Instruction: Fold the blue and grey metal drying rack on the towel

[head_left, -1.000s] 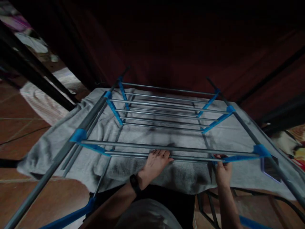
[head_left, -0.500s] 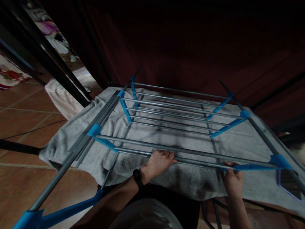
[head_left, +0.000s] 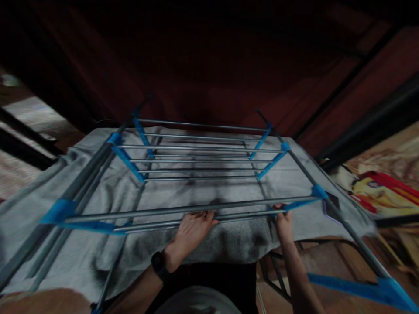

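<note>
Under the nearest rails of a drying rack point(head_left: 196, 174), both hands are working at the near edge of a grey towel point(head_left: 209, 192). Spread flat, the towel is lying beneath the rack's upper tier of grey rails and blue plastic joints, reaching well past the frame on the left and right, with its near hem hanging just in front of the person.

Near the middle of that hem, the left hand point(head_left: 191, 229) is lying palm down on the towel, fingers stretched forward and loose, their tips just under the 2 closest rails; it is pressing on the cloth rather than gripping it. A black watch point(head_left: 159, 266) is sitting on its wrist.

Off to the right, the right hand point(head_left: 284, 223) is reaching up beside a blue joint point(head_left: 296, 204), its fingers curled at the end of the nearest rail, though I cannot tell whether it is clasping the rail or the towel edge behind it.

A dark phone-like slab point(head_left: 330, 207) is resting on the towel just beyond the right hand, beside the rack's side bar.
</note>
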`<state>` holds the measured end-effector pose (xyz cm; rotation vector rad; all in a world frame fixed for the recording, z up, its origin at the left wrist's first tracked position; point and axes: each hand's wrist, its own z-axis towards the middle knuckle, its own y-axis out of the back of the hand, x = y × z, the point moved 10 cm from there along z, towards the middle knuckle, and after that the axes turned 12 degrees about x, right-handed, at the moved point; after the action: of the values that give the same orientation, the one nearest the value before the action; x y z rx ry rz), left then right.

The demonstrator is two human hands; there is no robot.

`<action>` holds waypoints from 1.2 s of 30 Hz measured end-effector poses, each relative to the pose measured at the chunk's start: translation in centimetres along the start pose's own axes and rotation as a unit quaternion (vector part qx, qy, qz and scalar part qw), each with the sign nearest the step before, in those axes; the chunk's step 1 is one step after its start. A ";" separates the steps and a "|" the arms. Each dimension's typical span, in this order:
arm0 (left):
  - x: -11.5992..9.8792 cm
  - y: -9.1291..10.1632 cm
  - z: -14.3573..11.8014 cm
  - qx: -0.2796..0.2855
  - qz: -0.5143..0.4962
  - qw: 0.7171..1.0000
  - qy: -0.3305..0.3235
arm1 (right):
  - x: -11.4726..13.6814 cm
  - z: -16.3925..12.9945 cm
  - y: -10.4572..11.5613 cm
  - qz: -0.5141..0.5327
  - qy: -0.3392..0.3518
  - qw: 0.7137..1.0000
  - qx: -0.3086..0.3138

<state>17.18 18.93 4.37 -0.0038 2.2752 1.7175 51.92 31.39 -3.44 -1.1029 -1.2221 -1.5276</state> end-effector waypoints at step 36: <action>1.1 -0.5 1.4 0.066 0.016 0.998 0.011 | -1.0 0.4 -0.5 0.044 -0.011 0.999 -0.004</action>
<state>16.53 20.29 3.26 0.0413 2.4117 1.5870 51.72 31.93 -4.44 -1.1664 -1.1683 -1.4577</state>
